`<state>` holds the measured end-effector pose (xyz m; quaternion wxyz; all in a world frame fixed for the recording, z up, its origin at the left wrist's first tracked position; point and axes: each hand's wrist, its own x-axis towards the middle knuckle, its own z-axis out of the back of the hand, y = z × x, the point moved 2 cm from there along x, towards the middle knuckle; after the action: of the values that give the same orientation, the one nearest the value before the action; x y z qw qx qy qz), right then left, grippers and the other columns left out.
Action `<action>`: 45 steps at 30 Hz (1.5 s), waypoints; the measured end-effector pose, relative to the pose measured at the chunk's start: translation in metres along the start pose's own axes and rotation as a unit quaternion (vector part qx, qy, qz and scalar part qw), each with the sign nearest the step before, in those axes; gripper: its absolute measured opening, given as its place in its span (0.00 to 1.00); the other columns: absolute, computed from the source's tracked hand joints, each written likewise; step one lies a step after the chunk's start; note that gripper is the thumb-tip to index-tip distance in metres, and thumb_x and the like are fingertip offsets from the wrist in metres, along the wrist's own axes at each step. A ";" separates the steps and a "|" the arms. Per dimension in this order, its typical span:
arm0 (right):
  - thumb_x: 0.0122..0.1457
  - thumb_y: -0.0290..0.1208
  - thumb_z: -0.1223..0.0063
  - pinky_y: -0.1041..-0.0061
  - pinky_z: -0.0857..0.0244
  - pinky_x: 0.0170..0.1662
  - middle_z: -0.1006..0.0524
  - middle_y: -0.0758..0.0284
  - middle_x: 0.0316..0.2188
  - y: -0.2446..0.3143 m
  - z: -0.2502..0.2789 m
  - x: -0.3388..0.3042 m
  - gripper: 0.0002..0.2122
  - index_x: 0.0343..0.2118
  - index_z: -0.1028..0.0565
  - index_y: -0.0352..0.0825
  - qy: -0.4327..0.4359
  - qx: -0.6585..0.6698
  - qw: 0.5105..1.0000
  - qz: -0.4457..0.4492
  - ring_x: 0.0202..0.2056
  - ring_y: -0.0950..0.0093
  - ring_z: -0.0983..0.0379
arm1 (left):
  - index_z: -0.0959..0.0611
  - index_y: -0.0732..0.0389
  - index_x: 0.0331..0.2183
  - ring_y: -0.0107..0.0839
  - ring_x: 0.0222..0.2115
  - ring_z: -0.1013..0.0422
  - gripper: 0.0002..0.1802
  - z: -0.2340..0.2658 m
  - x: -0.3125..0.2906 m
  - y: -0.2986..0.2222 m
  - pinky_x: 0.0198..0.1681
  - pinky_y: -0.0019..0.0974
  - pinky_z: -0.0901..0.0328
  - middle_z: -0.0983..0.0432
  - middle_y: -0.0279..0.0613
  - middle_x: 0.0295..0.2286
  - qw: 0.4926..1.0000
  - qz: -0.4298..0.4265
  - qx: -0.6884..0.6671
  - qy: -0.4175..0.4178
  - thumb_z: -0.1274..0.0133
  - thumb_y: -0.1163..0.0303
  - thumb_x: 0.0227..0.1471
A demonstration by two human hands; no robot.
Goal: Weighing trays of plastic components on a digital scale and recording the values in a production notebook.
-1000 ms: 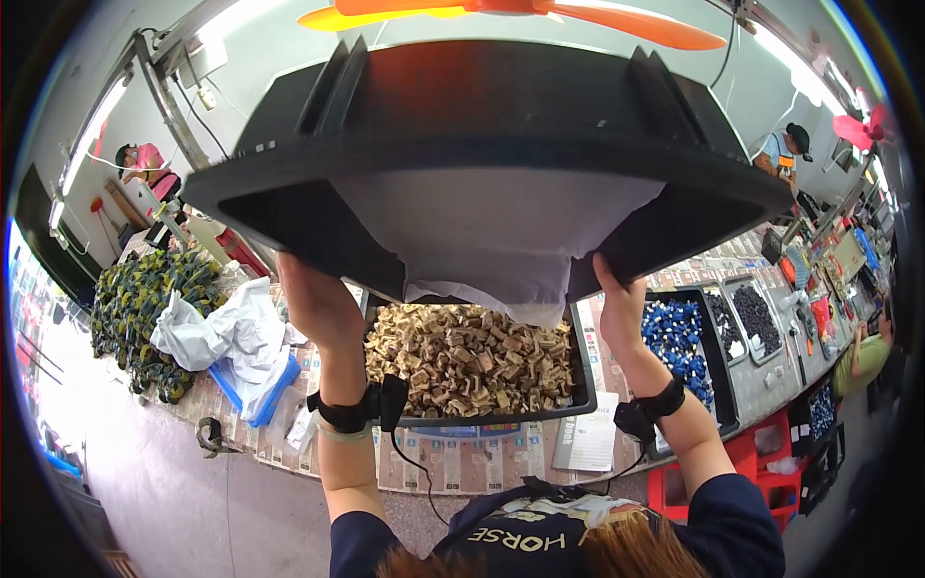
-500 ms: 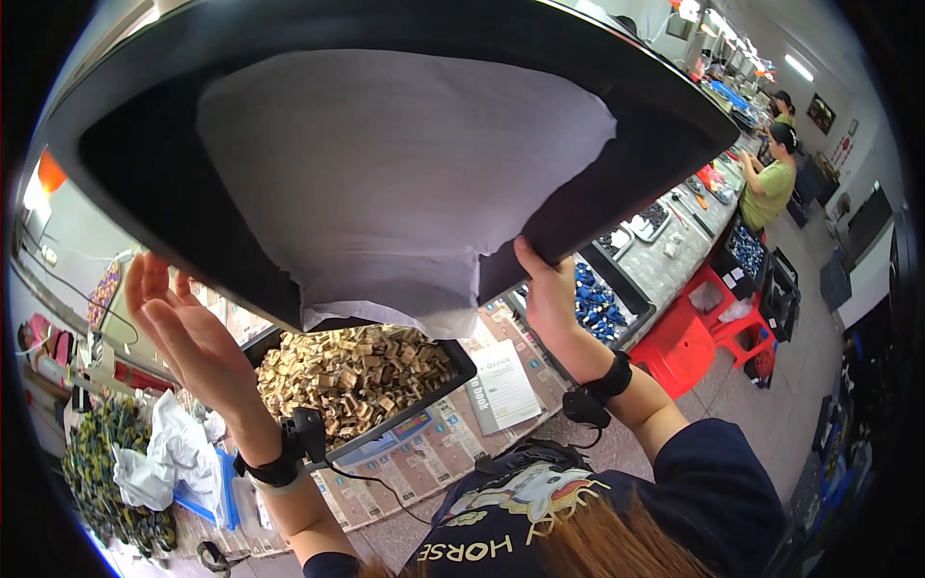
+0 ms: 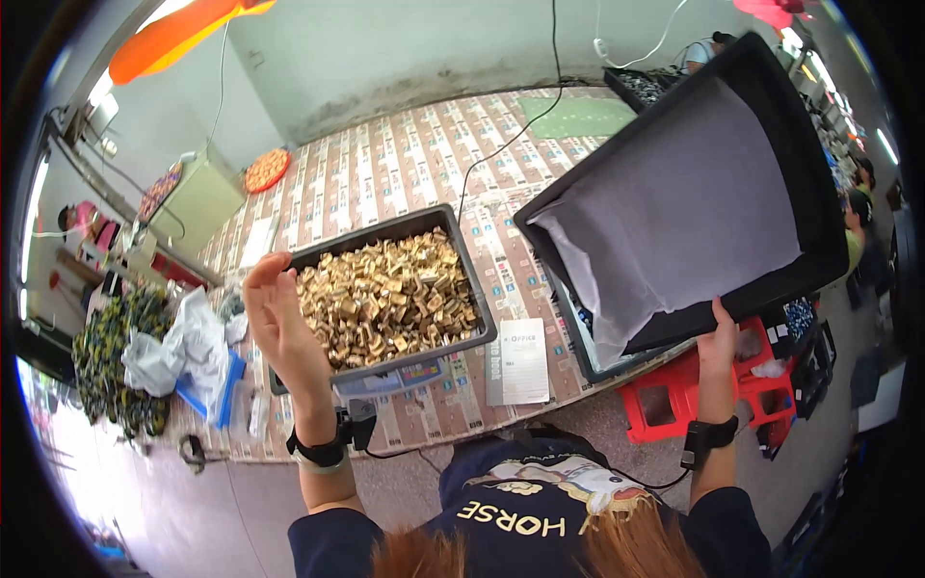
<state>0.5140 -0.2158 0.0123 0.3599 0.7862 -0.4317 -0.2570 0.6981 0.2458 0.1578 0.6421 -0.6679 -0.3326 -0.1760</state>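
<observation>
My right hand (image 3: 716, 342) grips the lower edge of a large black tray (image 3: 819, 193), raised and tilted over the right side of the table. A sheet of pale paper (image 3: 689, 202) lines its inside, with one end hanging out past the rim. My left hand (image 3: 287, 323) is raised, fingers outstretched and holding nothing, in front of the left edge of a second black tray (image 3: 470, 260). That tray is heaped with small gold-coloured blocky pieces (image 3: 385, 294). Whether my left fingers touch its rim I cannot tell.
A notebook (image 3: 523, 361) lies right of the filled tray. Crumpled white plastic (image 3: 188, 342), a blue bin (image 3: 224, 390) and a dark green-yellow heap (image 3: 120, 356) are at left. Red stools (image 3: 665, 400) stand at right. A black cable (image 3: 511, 140) crosses the table (image 3: 376, 164).
The lined tray has swung from overhead in front of me to the right, held now by my right hand. My left hand is farther from it, beside the gold pieces, which are more exposed.
</observation>
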 end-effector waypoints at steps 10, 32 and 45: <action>0.43 0.20 0.56 0.56 0.40 0.38 0.34 0.62 0.34 -0.099 0.082 0.101 0.11 0.32 0.37 0.32 -0.186 -0.103 0.912 -0.350 0.38 0.63 0.37 | 0.27 0.63 0.26 0.24 0.27 0.36 0.05 0.025 -0.172 0.074 0.32 0.26 0.41 0.31 0.35 0.24 0.911 0.284 0.215 0.209 0.55 0.73 0.45; 0.47 0.37 0.51 0.70 0.39 0.41 0.35 0.65 0.39 -0.128 0.082 -0.019 0.22 0.43 0.39 0.32 0.088 -0.216 0.888 -0.397 0.38 0.71 0.36 | 0.30 0.69 0.31 0.48 0.36 0.34 0.12 -0.103 -0.380 0.203 0.27 0.47 0.35 0.31 0.54 0.31 0.785 0.228 0.483 0.315 0.61 0.72 0.42; 0.44 0.37 0.52 0.69 0.43 0.42 0.32 0.50 0.36 -0.311 0.048 -0.129 0.23 0.42 0.38 0.28 0.247 -0.631 0.733 -0.063 0.40 0.59 0.36 | 0.29 0.61 0.33 0.51 0.24 0.34 0.10 0.051 -0.299 0.115 0.25 0.46 0.40 0.31 0.55 0.21 0.864 0.301 0.306 0.264 0.61 0.69 0.47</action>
<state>0.5694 -0.0059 -0.2495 0.8499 0.4402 -0.0159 -0.2893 0.5511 0.2359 -0.1311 0.8998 -0.4341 0.0296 -0.0332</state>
